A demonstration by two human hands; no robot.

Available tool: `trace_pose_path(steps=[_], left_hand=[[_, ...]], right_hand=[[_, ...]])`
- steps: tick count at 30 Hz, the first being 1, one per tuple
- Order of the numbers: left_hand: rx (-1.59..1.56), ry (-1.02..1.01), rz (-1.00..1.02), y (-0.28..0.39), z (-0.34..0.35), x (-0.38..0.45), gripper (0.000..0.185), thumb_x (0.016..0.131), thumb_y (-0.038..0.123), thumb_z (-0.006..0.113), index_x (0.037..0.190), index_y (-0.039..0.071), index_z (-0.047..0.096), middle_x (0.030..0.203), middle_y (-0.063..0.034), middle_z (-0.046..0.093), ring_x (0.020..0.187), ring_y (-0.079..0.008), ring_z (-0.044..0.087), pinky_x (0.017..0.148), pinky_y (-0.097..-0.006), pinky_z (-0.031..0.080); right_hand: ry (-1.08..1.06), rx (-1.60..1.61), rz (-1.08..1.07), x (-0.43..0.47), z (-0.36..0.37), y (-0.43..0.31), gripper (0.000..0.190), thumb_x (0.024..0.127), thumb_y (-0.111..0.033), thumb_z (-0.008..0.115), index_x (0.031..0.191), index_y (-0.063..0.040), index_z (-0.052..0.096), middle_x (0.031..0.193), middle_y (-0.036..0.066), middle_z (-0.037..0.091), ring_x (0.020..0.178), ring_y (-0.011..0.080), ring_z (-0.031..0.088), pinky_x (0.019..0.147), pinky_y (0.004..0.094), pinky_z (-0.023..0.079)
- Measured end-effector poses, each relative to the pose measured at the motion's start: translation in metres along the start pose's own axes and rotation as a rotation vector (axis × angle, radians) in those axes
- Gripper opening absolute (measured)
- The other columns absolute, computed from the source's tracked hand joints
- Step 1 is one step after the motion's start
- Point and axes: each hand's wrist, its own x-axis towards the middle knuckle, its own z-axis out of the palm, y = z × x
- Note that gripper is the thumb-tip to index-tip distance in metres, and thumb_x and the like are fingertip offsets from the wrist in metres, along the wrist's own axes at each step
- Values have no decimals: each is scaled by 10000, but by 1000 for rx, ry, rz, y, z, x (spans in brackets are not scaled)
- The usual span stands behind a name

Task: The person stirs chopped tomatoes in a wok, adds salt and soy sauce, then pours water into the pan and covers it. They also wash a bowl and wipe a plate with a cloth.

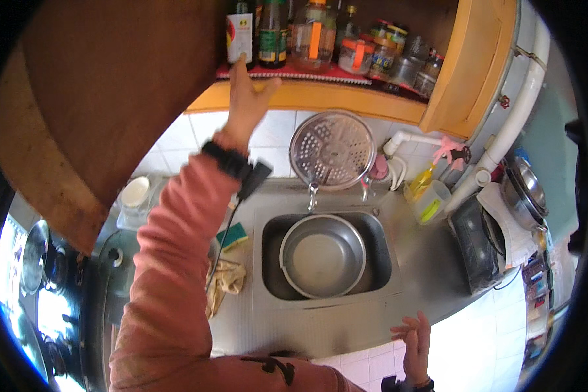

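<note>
My left hand (pixel 249 100) is raised to the wall cupboard, fingertips at the lower label of a dark bottle (pixel 240 36). Its thumb is spread to the right and the fingers are not wrapped around the bottle; whether they touch it cannot be told. Beside that bottle stands a dark bottle with a green label (pixel 273 41), then a large clear jar with an orange handle (pixel 315 39). Low at the right, my right hand (pixel 414 345) hangs in front of the counter edge, fingers apart and holding nothing. A steel basin (pixel 323 257) sits in the sink (pixel 269 274) between them.
An open cupboard door (pixel 475 68) juts out at the right. A perforated steel steamer plate (pixel 332 149) leans on the tiles behind the faucet (pixel 312 196). On the counter are a green sponge (pixel 232 236) and a tan cloth (pixel 228 281). A gas stove (pixel 54 274) is at the left.
</note>
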Motion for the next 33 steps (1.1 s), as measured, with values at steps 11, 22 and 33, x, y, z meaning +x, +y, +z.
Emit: trace_pose_path(steps=[11,22,33], left_hand=[[-298,560,-438,135,-261,-167,295,908,47,497,1201,50,467,1193,-117,497,1160,-256,505,991,-391,409],[-282,-243,-495,233,-233,-203,539,846,-137,401,1350,54,432,1326,-99,485,1098,-199,557,925,-340,479],[-445,211,-1401,116,-317,-364,351,879,79,571,1200,-27,476,1027,-103,559,915,-172,585,799,-283,514]], right_hand=[[-301,151,-97,68,-62,42,453,999,-207,377,1404,-36,270,1115,128,560,904,207,600,767,335,481],[-656,230,-70,83,-3,33,471,996,-209,406,1397,-7,263,1069,141,580,856,202,603,779,336,483],[-728,131,-6,53,79,8,384,1007,-184,366,1360,-36,335,1033,112,581,849,173,584,783,328,465]])
